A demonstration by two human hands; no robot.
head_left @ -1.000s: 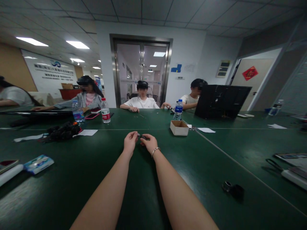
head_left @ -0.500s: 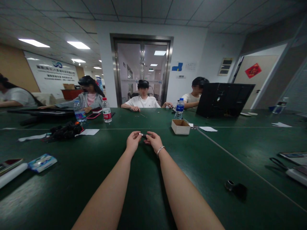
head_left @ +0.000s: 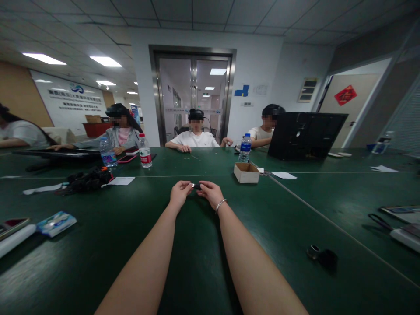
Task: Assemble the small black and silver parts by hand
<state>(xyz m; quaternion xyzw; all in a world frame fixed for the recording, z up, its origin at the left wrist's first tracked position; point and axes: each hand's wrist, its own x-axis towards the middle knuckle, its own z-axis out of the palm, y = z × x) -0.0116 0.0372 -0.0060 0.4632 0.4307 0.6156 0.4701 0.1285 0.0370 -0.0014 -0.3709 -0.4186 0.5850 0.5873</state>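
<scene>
My left hand (head_left: pixel 180 193) and my right hand (head_left: pixel 211 193) meet over the green table (head_left: pixel 197 245), fingers pinched. Between them is a small black piece with a silvery end (head_left: pixel 197 186), too small to name. The left fingertips close on its silvery end, while the right fingers grip the black part. Much of it is hidden by the fingers. A metal bracelet (head_left: pixel 220 205) circles my right wrist.
An open cardboard box (head_left: pixel 246 176) stands right of my hands, near a blue-capped bottle (head_left: pixel 245 148). A red-capped bottle (head_left: pixel 145 153) and dark tangled gear (head_left: pixel 87 180) lie left. Lower right rests a dark cylindrical part (head_left: pixel 314 252). Several people sit across, by a black monitor (head_left: pixel 305 135).
My left hand has shifted slightly left, and a little more of the black piece shows between the fingers. My right hand stays almost in place.
</scene>
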